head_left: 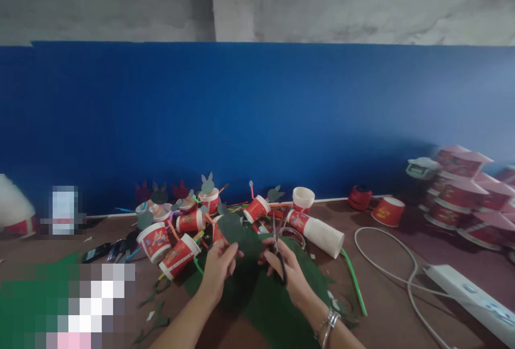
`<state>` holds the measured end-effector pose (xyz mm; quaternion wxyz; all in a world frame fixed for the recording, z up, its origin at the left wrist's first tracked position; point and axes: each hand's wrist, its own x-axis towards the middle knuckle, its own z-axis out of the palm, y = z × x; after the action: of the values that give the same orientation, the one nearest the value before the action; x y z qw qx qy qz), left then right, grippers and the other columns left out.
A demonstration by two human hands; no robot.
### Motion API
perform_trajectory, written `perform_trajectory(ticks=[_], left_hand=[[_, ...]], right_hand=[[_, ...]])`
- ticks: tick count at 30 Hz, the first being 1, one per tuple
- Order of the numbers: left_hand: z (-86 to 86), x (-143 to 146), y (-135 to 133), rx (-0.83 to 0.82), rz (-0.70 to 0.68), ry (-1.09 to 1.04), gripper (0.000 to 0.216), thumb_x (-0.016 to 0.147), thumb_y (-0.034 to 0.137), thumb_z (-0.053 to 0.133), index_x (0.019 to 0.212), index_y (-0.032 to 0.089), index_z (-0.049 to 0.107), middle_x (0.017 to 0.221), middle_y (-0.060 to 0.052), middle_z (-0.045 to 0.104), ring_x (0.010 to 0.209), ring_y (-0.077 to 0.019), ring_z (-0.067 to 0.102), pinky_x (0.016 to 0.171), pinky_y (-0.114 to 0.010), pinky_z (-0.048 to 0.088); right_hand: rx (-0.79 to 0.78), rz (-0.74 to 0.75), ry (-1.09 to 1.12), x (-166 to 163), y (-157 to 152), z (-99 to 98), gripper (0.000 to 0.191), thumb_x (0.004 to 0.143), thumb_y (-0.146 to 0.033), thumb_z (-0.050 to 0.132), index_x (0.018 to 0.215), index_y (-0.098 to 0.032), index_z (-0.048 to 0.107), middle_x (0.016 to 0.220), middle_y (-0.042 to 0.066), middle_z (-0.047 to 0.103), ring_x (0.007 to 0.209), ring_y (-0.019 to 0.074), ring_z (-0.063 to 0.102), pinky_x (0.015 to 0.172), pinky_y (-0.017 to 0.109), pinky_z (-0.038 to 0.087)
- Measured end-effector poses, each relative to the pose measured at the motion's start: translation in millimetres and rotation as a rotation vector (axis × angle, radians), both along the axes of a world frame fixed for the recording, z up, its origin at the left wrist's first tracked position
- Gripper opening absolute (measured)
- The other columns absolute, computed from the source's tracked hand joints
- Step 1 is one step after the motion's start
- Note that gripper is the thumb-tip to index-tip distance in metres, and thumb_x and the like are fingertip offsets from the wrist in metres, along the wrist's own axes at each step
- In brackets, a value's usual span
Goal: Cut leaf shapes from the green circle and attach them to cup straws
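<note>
- We see the left hand [219,266] closed, with the fingers pinching the upper edge of a green sheet [257,295].
- The right hand [287,273] is closed around the handles of the scissors [277,244]. The blades point up and away from us, over the sheet's top edge. We cannot tell whether the blades are apart.
- The green sheet lies on the brown counter [382,295], front and centre, spread under and between both hands. Its rounded upper tip sits just beside the cup pile.
- There is a metal bracelet [328,323] on the right wrist.
- A pile of red-and-white paper cups [189,225] sits just behind the hands. Most are tipped over, and some have grey cut-outs and coloured straws stuck on.
- A sleeve of white cups [322,233] lies on its side, right of the scissors and near them.
- A green straw [356,282] lies along the sheet's right edge.
- Further right are a white cable [406,279] and a power strip [470,296]. Stacked red tubs [462,196] are well apart, at the far right.
- A blue board [257,123] backs the counter.
</note>
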<state>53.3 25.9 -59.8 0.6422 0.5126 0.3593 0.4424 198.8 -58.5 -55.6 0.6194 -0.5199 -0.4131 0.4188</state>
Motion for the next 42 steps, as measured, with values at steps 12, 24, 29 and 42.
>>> perform_trajectory(ticks=[12,24,29,42], left_hand=[[-4.2,2.4,-5.2,0.041,0.086,-0.009,0.037,0.072,0.048,0.061,0.065,0.012,0.061,0.034,0.005,0.043,0.033,-0.0056,0.03,0.037,-0.019,0.018],[-9.1,2.5,-10.6,0.093,-0.043,0.103,0.043,0.075,0.048,0.056,0.049,0.015,0.055,0.035,0.005,0.037,0.038,-0.0072,0.033,0.045,-0.023,0.024],[-11.2,3.2,-9.8,0.104,-0.025,0.123,0.043,0.075,0.05,0.056,0.049,0.015,0.056,0.035,0.005,0.038,0.038,-0.0076,0.035,0.046,-0.023,0.025],[-9.1,5.5,-14.9,0.05,-0.041,0.106,0.043,0.071,0.052,0.06,0.051,0.014,0.056,0.037,0.005,0.039,0.037,-0.0064,0.034,0.043,-0.022,0.022]], right_hand=[[-0.186,0.238,-0.143,-10.8,3.7,-15.1,0.05,0.07,-0.053,0.062,0.097,-0.012,0.057,0.058,0.0,0.061,0.048,0.0118,0.058,0.037,0.017,0.035],[-0.172,0.249,-0.126,-11.3,1.1,-10.5,0.048,0.07,-0.053,0.061,0.094,-0.011,0.056,0.053,-0.002,0.059,0.04,0.0085,0.053,0.034,0.015,0.033],[-0.227,0.324,-0.14,-16.1,-0.1,-10.1,0.041,0.07,-0.049,0.062,0.087,-0.012,0.058,0.051,-0.003,0.058,0.037,0.0071,0.05,0.032,0.014,0.031],[-0.202,0.335,-0.144,-18.7,0.0,-11.3,0.037,0.071,-0.049,0.061,0.078,-0.014,0.054,0.047,-0.004,0.056,0.035,0.0073,0.049,0.03,0.014,0.03]])
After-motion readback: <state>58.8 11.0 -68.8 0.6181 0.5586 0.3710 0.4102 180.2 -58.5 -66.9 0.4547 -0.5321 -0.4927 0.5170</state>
